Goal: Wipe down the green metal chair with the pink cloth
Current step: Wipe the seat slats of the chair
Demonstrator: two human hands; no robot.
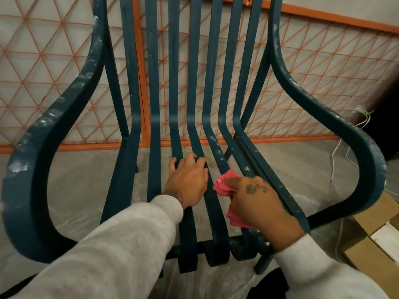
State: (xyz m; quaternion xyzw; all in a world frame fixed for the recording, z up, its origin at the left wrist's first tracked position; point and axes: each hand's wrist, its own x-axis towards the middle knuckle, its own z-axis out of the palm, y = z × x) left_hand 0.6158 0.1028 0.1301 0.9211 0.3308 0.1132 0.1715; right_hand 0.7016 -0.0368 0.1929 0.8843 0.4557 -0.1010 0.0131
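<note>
Clear plastic sheeting covers the floor, an orange lattice panel stands behind, and cardboard boxes sit at right. The green metal chair stands on the sheeting, white smears along both armrests. Left hand lies on the middle seat slats, fingers hooked over them. Right hand clutches the bunched pink cloth, pressing it onto a slat right of centre.

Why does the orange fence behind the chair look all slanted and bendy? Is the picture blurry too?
Head view: the wide-angle lens tilts and bows the orange lattice panel and swells the near armrest of the green chair; head view: the right hand and pink cloth look a little soft, perhaps from moving; head view: light is dim, darkest at the far right.
</note>
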